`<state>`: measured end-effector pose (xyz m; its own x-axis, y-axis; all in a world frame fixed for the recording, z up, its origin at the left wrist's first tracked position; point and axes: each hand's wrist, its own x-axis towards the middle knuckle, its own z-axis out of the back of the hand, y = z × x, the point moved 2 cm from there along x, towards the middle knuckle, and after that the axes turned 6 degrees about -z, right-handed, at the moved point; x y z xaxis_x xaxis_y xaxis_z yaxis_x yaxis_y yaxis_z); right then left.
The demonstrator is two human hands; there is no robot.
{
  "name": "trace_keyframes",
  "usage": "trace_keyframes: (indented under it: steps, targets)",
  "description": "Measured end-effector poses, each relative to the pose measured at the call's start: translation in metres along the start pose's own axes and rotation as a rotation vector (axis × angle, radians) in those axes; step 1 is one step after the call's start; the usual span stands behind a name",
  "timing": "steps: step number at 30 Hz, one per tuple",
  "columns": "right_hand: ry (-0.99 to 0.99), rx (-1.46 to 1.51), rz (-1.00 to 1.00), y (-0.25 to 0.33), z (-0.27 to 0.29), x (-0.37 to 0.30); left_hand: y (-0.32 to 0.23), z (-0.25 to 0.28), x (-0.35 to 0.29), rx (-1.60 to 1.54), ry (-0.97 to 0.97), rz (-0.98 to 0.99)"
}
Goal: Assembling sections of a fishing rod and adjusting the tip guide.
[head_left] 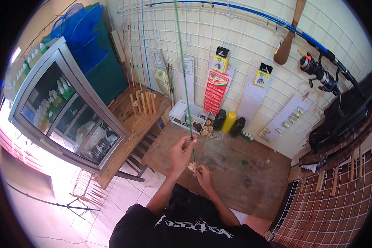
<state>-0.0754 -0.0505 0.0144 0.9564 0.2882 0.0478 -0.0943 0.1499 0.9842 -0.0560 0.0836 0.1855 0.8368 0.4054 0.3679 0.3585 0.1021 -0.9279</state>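
Note:
A thin green fishing rod point(180, 53) rises from my hands toward the top of the view, in front of the wall grid. My left hand point(181, 153) is closed around its lower part, thumb and fingers pinching the shaft. Just below, a short pale cork piece point(191, 166) sits at the rod's lower end. The bent fingers of my right hand point(204, 177) close on this cork piece from the right; their tips are too small to make out finely. Both hands are above the near left part of the brown wooden table point(244, 188).
A white tray point(178, 112), cork rings point(205, 130), a yellow bottle point(229, 122) and dark bottles line the table's back. Left stands a glass cabinet point(66, 107) beside upright rods with wooden handles point(142, 102). A reel point(320, 74) and dark bags point(335, 124) hang right.

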Motion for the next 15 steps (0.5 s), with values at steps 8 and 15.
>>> trace_keyframes:
  steps: [8, 15]
  targets:
    - [0.024, 0.054, -0.074, 0.011, -0.024, 0.021, 0.0, 0.013, 0.024, 0.113, -0.062, 0.005]
    - [-0.053, 0.046, 0.017, 0.018, -0.045, 0.049, 0.01, 0.032, 0.058, 0.111, -0.012, -0.045]
